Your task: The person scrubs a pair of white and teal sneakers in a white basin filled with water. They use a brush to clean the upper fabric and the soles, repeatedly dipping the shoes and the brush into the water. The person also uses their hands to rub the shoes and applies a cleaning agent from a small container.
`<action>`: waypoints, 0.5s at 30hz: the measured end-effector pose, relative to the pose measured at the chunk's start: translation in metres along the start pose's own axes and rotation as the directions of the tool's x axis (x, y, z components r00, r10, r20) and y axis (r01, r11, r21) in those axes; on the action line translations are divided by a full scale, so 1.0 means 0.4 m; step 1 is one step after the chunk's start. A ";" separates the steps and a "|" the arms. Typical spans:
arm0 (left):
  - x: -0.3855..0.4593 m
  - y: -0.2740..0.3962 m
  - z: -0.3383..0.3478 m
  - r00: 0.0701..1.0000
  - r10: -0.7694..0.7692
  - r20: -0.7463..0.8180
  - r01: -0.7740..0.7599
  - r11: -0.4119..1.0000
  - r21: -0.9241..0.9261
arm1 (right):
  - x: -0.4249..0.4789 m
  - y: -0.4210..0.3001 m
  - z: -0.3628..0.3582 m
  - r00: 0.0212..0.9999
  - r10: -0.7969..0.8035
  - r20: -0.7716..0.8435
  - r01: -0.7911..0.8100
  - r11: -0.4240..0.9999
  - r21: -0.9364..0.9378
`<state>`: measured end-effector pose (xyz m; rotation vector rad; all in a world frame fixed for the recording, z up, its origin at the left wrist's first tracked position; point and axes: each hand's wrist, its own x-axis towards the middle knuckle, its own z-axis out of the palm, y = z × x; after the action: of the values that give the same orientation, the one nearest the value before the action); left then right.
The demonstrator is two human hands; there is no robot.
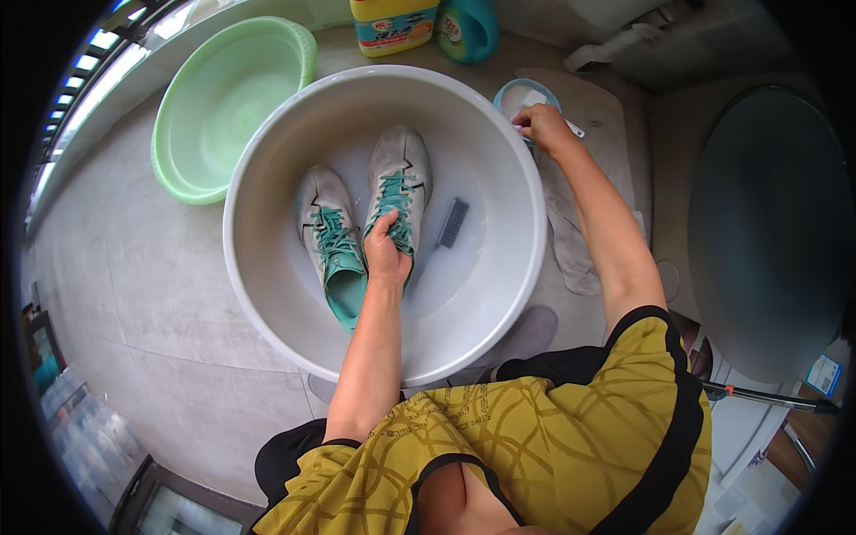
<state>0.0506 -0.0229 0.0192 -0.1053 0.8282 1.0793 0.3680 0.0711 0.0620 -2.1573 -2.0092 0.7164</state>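
A large grey plastic basin stands before me with cloudy water in its bottom. Two grey-white sneakers with teal laces lie in it. My left hand grips the right sneaker by its tongue and laces. Beside that hand is the left sneaker, untouched. A grey scrub brush lies in the water, bristles showing. My right hand is at the near rim of a small blue bowl outside the basin, its fingers pinched together; what they hold is too small to tell. A white-handled tool rests in the bowl.
A green plastic basin stands at the upper left. Behind the grey basin are a yellow detergent jug and a teal detergent bottle. A damp grey cloth lies on the floor at right, near a dark round object.
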 end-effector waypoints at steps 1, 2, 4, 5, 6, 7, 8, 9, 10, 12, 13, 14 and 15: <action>0.001 0.001 -0.002 1.000 0.007 0.000 -0.007 1.000 0.002 | -0.001 -0.003 -0.002 1.000 -0.007 -0.003 0.007 1.000 -0.012; 0.001 0.003 -0.004 1.000 0.005 0.006 -0.005 1.000 0.002 | 0.000 -0.004 -0.002 1.000 -0.018 -0.018 0.018 1.000 -0.014; 0.003 0.003 -0.008 1.000 -0.006 0.018 0.006 1.000 0.003 | -0.001 0.001 0.002 0.998 -0.034 -0.046 0.033 0.999 -0.022; 0.004 0.001 -0.008 1.000 -0.017 0.017 0.017 1.000 -0.003 | -0.001 0.005 0.005 0.997 -0.027 -0.066 0.025 0.999 -0.026; 0.003 -0.004 -0.007 1.000 -0.027 0.016 0.027 1.000 -0.008 | 0.000 0.011 0.008 0.996 -0.021 -0.087 0.019 0.999 -0.029; 0.003 -0.007 -0.006 0.999 -0.037 0.015 0.037 0.999 -0.014 | 0.002 0.017 0.011 0.994 -0.016 -0.108 0.012 0.999 -0.033; 0.006 -0.010 -0.007 0.999 -0.039 0.019 0.039 0.999 -0.014 | 0.003 0.023 0.013 0.992 0.007 -0.125 -0.008 1.000 -0.006; 0.005 -0.013 -0.010 0.999 -0.041 0.016 0.041 0.999 -0.016 | 0.003 0.023 0.017 0.990 0.030 -0.137 -0.027 0.999 0.023; 0.005 -0.016 -0.013 0.999 -0.043 0.014 0.043 0.999 -0.017 | 0.004 0.024 0.019 0.988 0.053 -0.148 -0.046 0.998 0.052; 0.004 -0.016 -0.018 0.999 -0.046 -0.002 0.046 0.999 -0.016 | 0.001 0.018 0.016 0.988 0.057 -0.141 -0.055 0.998 0.020; 0.003 -0.014 -0.021 0.999 -0.047 -0.009 0.047 0.999 -0.014 | 0.000 0.013 0.015 0.989 0.058 -0.139 -0.058 0.998 0.005; 0.003 -0.013 -0.023 0.999 -0.046 -0.006 0.046 0.999 -0.010 | 0.003 0.021 0.019 0.988 0.054 -0.145 -0.053 0.998 0.015; 0.003 -0.011 -0.023 0.999 -0.047 0.000 0.047 0.999 -0.006 | 0.004 0.027 0.020 0.987 0.052 -0.154 -0.049 0.999 0.022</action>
<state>0.0494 -0.0286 0.0105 -0.1296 0.8191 1.0375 0.3746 0.0694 0.0503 -2.1872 -1.8704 0.5527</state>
